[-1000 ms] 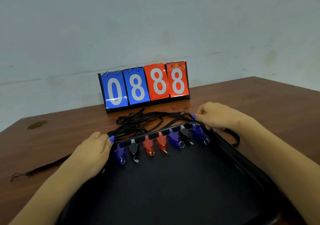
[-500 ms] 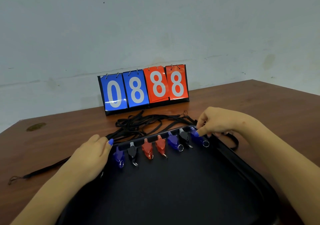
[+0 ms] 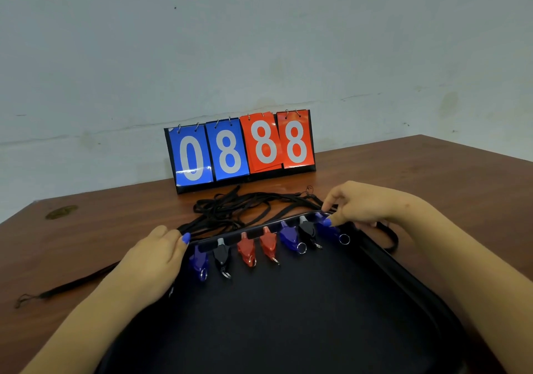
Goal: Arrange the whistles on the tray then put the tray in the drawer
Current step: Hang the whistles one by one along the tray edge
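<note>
A black tray (image 3: 288, 316) lies on the brown table in front of me. Several whistles stand in a row along its far rim, from a blue whistle (image 3: 199, 259) at the left, past black and red ones (image 3: 246, 251), to the rightmost blue whistle (image 3: 328, 231). My right hand (image 3: 366, 203) pinches that rightmost blue whistle between thumb and forefinger. At the tray's far left corner, my left hand (image 3: 153, 258) curls over the rim beside the leftmost whistle. Black lanyards (image 3: 239, 209) lie tangled just beyond the tray.
A flip scoreboard (image 3: 239, 148) reading 0888 stands at the back against the wall. One loose black lanyard (image 3: 57, 290) trails off to the left across the table (image 3: 432, 172). A dull stain (image 3: 60, 212) marks the far left of the tabletop.
My right hand has come down from the lanyards behind the tray onto the rightmost blue whistle. The left hand has stayed at the tray's corner.
</note>
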Available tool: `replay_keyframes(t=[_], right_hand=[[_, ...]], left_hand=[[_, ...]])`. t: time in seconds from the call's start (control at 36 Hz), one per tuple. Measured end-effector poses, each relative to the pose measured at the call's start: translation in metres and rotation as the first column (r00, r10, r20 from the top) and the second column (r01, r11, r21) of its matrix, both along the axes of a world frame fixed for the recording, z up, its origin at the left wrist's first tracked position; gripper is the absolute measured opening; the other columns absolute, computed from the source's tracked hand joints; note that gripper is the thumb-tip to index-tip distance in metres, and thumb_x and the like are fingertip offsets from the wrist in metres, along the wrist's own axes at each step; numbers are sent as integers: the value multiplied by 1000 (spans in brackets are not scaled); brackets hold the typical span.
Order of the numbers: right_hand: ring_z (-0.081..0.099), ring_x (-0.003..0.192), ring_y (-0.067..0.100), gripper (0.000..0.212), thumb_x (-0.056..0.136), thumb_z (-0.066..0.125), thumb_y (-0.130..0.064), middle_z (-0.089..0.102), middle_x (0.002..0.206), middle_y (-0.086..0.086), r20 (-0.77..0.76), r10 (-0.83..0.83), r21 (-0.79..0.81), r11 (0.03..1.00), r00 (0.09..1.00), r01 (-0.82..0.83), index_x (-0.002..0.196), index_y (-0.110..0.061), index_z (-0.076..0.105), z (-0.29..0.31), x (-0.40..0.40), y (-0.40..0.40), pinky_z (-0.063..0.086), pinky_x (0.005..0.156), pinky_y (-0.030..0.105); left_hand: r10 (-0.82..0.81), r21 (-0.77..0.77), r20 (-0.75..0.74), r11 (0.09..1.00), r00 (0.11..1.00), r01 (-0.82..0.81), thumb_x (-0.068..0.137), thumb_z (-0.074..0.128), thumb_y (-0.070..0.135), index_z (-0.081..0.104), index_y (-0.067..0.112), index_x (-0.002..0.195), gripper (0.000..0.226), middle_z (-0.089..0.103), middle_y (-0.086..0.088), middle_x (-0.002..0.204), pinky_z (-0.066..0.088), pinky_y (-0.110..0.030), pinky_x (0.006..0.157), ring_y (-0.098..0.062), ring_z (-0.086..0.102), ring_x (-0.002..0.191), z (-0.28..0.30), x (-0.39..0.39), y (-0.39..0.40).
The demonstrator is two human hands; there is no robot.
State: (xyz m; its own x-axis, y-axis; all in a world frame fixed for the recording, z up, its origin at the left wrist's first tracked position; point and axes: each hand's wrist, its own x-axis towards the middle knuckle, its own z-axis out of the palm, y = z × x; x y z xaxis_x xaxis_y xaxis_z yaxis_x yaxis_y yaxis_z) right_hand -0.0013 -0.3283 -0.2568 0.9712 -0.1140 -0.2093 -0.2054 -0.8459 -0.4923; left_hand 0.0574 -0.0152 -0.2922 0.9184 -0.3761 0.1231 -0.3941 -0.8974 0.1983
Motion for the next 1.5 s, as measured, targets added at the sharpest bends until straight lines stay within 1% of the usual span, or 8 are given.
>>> replay_keyframes(t=[0.17,0.33,0.61,0.72,0.94,1.14,1.33,1.5], right_hand=[[46,57,6,8,94,51,-23,57,77,-5,190,-190,52,982,963,183,94,-20,59,-4,4,-13,34,48,18],[58,97,21,1,90,54,-29,64,109,1,299,-326,-115,921,897,373,90,-28,55,-20,10,-33,49,86,36],[52,111,25,35,85,53,-54,62,118,1,264,-235,-197,936,935,291,109,-31,66,-34,15,-31,46,94,42],[48,117,26,30,91,46,-45,59,126,-3,264,-105,-320,928,959,190,116,-43,62,-39,25,-24,36,100,47],[60,86,13,18,88,52,-14,65,96,-5,328,-170,-234,939,929,254,86,-25,66,-40,30,-24,54,79,33],[38,121,30,24,87,50,-22,51,124,9,387,-244,-486,765,889,422,107,-23,63,-45,27,-32,29,102,43],[47,117,19,26,91,47,-41,58,121,-4,341,-169,-198,949,925,247,112,-39,62,-50,40,-21,26,105,47],[58,95,12,8,85,59,-32,64,89,-14,305,-230,-71,962,924,263,83,-35,66,-43,34,-22,43,95,43]], left_hand=[[-1,-11,-8,1000,1000,1,99,22,36,44,21,77,34,44,3,86,38,-26,72,-11,49,77,0,-1,0],[-5,-7,-6,1000,1000,5,100,23,35,41,23,74,33,42,5,84,35,-24,69,-8,47,75,0,-1,0],[-5,4,18,1000,1000,5,99,22,36,41,23,75,33,42,5,83,34,-24,68,-9,48,76,0,-2,0],[-5,1,17,1000,1000,5,99,22,36,43,23,78,32,42,6,84,34,-24,69,-8,48,77,1,-2,0],[-5,-3,1,1000,1000,5,100,22,35,46,20,82,33,43,4,85,37,-24,72,-10,49,78,0,-1,-1],[-1,-5,9,1000,1000,1,100,23,34,47,18,83,34,43,3,85,37,-24,71,-12,50,78,-1,-1,-1],[0,-12,17,1000,1000,0,100,24,34,38,24,72,33,40,5,82,35,-25,69,-12,49,76,-2,-1,0],[-5,-4,5,1000,1000,5,100,24,33,40,24,74,32,41,6,83,34,-24,69,-9,47,75,-1,-1,-1]])
